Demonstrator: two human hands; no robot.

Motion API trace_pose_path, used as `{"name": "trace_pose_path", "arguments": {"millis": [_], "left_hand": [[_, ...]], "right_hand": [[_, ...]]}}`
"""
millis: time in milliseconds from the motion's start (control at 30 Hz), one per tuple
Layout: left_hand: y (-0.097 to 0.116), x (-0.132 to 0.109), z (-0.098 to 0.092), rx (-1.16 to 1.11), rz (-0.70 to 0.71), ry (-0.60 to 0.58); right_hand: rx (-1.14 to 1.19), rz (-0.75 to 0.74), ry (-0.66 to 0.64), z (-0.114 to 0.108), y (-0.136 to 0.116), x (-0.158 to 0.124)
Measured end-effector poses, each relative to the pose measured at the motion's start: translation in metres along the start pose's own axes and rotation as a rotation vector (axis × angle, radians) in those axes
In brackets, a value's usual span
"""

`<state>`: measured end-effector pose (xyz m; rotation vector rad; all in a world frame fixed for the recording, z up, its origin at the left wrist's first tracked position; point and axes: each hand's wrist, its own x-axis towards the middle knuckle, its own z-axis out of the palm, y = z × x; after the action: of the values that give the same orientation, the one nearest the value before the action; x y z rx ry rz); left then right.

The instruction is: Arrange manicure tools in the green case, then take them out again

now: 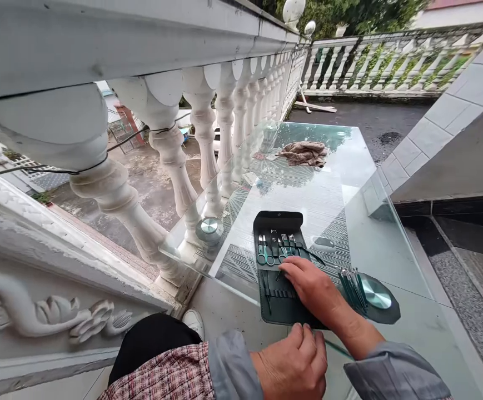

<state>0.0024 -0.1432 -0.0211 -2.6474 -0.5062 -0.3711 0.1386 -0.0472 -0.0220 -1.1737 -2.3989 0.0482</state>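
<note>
An unfolded black manicure case (278,308) lies on the glass table. Held in its upper row are small scissors (262,253), nail clippers (292,244) and other small metal tools. One slim tool (268,291) sits in the lower row of loops, at the left. My right hand (318,289) reaches over the case, its fingertips pinched near the middle strap; what they grip is too small to make out. Just below the case's near edge is my left hand (293,364), fingers curled together, hiding whatever they hold. Several slim dark green tools (353,286) lie bunched right of the case.
The glass table (391,250) stands beside a white balustrade (174,161). On it are a crumpled brown cloth (303,153) toward the far end and round metal discs (377,291) at either side. A tiled sloping wall (445,122) rises on the right.
</note>
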Motion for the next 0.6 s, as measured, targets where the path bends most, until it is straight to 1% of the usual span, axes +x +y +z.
{"name": "trace_pose_path", "arguments": {"millis": [133, 233, 333, 400, 467, 533, 600], "left_hand": [[0.009, -0.002, -0.003, 0.016, -0.028, -0.045], [0.016, -0.005, 0.0, 0.032, -0.069, -0.073], [0.023, -0.007, 0.003, 0.057, -0.088, -0.114], [0.026, -0.008, 0.004, 0.065, -0.085, -0.116], [0.028, -0.008, 0.003, 0.063, -0.085, -0.099], [0.031, -0.007, 0.002, 0.059, -0.08, -0.089], [0.035, -0.006, 0.002, 0.057, -0.07, -0.096]], "right_hand": [[0.031, -0.013, -0.148, -0.003, 0.002, 0.001], [0.043, 0.007, -0.204, -0.009, -0.004, 0.002], [0.016, 0.012, -0.214, -0.014, -0.008, 0.003], [-0.024, 0.03, -0.205, -0.017, -0.01, 0.002], [-0.078, 0.111, -0.166, -0.018, -0.011, 0.001], [-0.144, 0.231, -0.117, -0.018, -0.013, 0.0], [-0.216, 0.321, -0.11, -0.018, -0.018, 0.0]]}}
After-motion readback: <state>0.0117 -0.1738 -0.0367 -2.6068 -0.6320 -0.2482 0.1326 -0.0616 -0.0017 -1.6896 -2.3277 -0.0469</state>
